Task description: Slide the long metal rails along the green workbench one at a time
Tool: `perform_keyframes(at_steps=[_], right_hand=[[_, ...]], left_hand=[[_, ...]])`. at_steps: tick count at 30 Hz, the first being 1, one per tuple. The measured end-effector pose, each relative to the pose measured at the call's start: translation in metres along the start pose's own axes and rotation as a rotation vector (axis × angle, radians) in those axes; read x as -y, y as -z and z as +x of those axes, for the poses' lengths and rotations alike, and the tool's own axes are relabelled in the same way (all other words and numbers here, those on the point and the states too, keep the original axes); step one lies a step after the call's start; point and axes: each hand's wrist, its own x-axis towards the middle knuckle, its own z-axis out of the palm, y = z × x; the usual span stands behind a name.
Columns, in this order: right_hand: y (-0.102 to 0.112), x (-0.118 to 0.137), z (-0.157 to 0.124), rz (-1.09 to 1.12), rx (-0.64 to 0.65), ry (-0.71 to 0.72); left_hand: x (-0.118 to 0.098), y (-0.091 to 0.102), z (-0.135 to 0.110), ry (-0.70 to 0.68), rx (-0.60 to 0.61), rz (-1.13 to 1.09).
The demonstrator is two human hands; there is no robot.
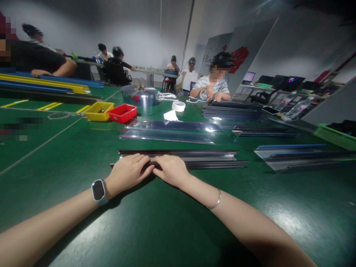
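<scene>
A long black plastic channel strip [217,164] lies crosswise on the green table in front of me, with a paler inner face and dark raised edges. My left hand [130,170] is closed over its near edge, thumb on the near side and fingers over the top. Close beside it, my right hand [172,170] pinches the same edge, the two thumbs almost meeting. The fingertips are partly hidden behind the strip. Just beyond lie clear plastic strips [169,135], apart from both hands.
A yellow bin [98,112], a red bin [122,113], a large film roll [139,97] with scissors on it, and a tape roll [178,106] stand farther back. More strips [294,155] lie at right, near a green basket [336,136]. A co-worker [213,83] sits across the table.
</scene>
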Motion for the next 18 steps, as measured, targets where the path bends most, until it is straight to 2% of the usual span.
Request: perform_keyframes(at_steps=[8,18], right_hand=[[-0.0029,-0.0004,-0.0003,-0.009,-0.029,0.032],[-0.0044,-0.0027,-0.0002,-0.004,-0.028,0.057]], left_hand=[[-0.0005,0.0012,-0.0003,0.007,0.032,0.033],[-0.001,0.0023,0.0005,-0.014,-0.007,0.03]])
